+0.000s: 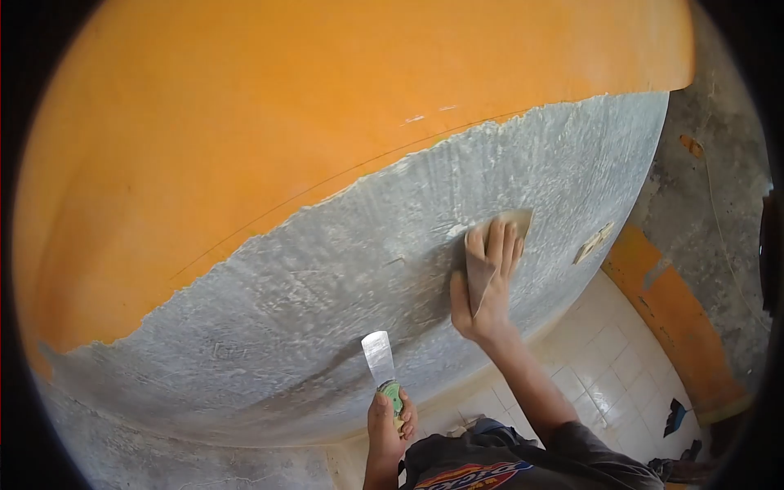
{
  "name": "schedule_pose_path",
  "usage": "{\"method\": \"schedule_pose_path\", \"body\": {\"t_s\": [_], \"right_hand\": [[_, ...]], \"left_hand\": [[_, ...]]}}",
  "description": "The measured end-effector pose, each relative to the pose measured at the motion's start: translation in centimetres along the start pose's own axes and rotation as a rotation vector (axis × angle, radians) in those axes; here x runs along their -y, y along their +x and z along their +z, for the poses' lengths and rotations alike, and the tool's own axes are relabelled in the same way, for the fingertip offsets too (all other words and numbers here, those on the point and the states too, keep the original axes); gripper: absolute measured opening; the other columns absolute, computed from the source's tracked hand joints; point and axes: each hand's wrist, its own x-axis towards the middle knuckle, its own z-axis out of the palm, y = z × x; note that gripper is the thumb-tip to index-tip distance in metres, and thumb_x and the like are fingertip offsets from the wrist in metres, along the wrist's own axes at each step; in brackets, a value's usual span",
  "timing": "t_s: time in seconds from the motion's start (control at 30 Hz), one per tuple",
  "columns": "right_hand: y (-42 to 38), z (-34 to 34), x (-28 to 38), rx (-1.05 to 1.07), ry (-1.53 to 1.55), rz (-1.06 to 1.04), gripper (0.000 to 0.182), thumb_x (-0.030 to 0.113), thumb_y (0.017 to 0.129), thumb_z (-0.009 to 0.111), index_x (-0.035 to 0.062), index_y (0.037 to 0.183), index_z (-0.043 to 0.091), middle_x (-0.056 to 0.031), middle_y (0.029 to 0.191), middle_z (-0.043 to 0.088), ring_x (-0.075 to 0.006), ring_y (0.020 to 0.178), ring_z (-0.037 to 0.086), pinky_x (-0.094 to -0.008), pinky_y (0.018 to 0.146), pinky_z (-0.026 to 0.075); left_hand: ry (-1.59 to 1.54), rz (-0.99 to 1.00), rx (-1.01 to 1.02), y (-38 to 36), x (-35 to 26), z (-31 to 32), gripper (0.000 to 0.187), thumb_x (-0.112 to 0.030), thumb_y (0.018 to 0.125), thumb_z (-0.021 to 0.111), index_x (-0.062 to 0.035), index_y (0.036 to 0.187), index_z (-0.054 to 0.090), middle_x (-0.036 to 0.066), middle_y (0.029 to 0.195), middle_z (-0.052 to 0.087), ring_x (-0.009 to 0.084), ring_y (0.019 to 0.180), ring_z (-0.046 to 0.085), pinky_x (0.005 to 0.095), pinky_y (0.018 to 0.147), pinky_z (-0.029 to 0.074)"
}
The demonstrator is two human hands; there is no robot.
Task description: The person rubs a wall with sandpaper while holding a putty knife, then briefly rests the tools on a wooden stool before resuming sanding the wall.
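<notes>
My right hand presses flat against the bare grey part of the wall, fingers pointing up. A brownish sheet of sandpaper is held in it, its upper corner showing past the fingertips and another edge along the palm. Lower down, my left hand is closed round the green handle of a putty knife. Its shiny metal blade points upward and stands in front of the grey surface. Above a ragged edge, the wall keeps its orange paint.
A pale patch with a rough outline marks the wall at the right. Below lies a light tiled floor. Another wall, grey with an orange band, stands on the right, with a thin cord down it. A dark scrap lies on the floor.
</notes>
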Motion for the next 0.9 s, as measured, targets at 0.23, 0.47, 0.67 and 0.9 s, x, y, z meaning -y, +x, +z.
{"method": "schedule_pose_path", "body": {"t_s": [0.23, 0.47, 0.67, 0.9], "right_hand": [[-13.7, 5.0, -4.2, 0.192, -0.049, 0.033, 0.052, 0.022, 0.081, 0.060, -0.0019, 0.123, 0.045, -0.0368, 0.128, 0.033, -0.0595, 0.119, 0.027, -0.0738, 0.094, 0.015], [2.2, -2.9, -4.2, 0.075, 0.018, -0.024, 0.056, 0.016, 0.081, 0.060, 0.0009, 0.131, 0.042, -0.0347, 0.139, 0.025, -0.0582, 0.127, 0.021, -0.0703, 0.099, 0.011], [-4.4, 0.9, -6.6, 0.064, -0.032, -0.016, 0.056, 0.020, 0.076, 0.066, 0.0069, 0.129, 0.050, -0.0362, 0.144, 0.015, -0.0580, 0.133, 0.004, -0.0730, 0.099, 0.005], [0.5, -2.1, -9.6, -0.096, -0.014, 0.094, 0.054, 0.019, 0.080, 0.057, 0.0049, 0.131, 0.046, -0.0399, 0.144, 0.005, -0.0577, 0.133, -0.003, -0.0735, 0.098, 0.001]], "left_hand": [[0.018, 0.028, -0.007, 0.9, 0.5, 2.7, 0.047, -0.051, 0.093, 0.044, -0.0042, 0.096, 0.048, 0.001, 0.062, 0.042, 0.0080, 0.041, 0.035, 0.0224, 0.036, 0.028], [0.031, 0.040, -0.017, 1.8, 1.2, 4.6, 0.049, -0.053, 0.092, 0.046, -0.0044, 0.096, 0.048, 0.002, 0.062, 0.042, 0.0081, 0.042, 0.036, 0.0227, 0.036, 0.027], [0.077, 0.022, -0.015, 2.3, 1.1, 6.7, 0.049, -0.056, 0.090, 0.046, -0.0081, 0.094, 0.048, 0.000, 0.062, 0.041, 0.0086, 0.042, 0.035, 0.0240, 0.036, 0.027], [0.088, 0.029, -0.035, 2.6, 1.6, 8.0, 0.047, -0.051, 0.094, 0.043, -0.0047, 0.097, 0.047, 0.002, 0.063, 0.042, 0.0084, 0.042, 0.036, 0.0225, 0.037, 0.028]]}}
